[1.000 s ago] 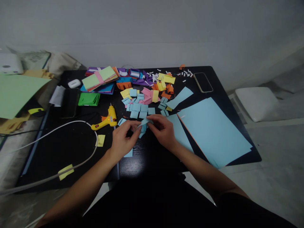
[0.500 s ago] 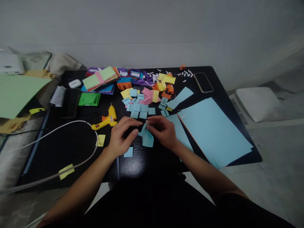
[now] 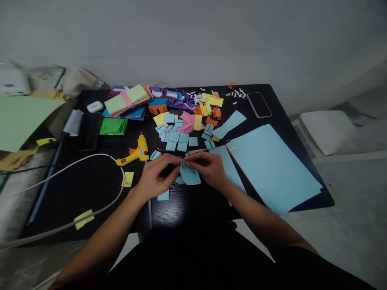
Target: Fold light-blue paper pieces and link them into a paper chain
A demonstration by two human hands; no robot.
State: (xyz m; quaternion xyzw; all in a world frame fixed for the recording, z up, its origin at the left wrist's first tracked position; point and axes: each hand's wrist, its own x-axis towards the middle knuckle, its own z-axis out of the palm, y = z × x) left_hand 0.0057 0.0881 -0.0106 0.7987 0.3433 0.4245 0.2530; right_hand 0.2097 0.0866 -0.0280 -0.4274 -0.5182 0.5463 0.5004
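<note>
Between my two hands a light blue paper piece (image 3: 190,176) hangs over the black table, gripped at its upper edge. My left hand (image 3: 157,173) pinches its upper left side with thumb and fingers. At the upper right corner, my right hand (image 3: 211,166) is closed on the same paper. Just beyond the right fingers lie scissors (image 3: 196,152), partly covered by the hand. Below my left hand rests a light blue paper square (image 3: 163,195). Several folded light blue pieces (image 3: 177,139) are grouped ahead of my hands.
A yellow glue gun (image 3: 139,153) lies left of my hands, near a white cable (image 3: 123,173). Large light blue sheets (image 3: 272,169) cover the right side. Coloured paper stacks (image 3: 128,100), orange and yellow scraps (image 3: 208,108) and a phone (image 3: 259,105) sit toward the back.
My left hand has closed in toward the right and now pinches the paper too. The paper's lower end has swung slightly right. The scissors show more clearly.
</note>
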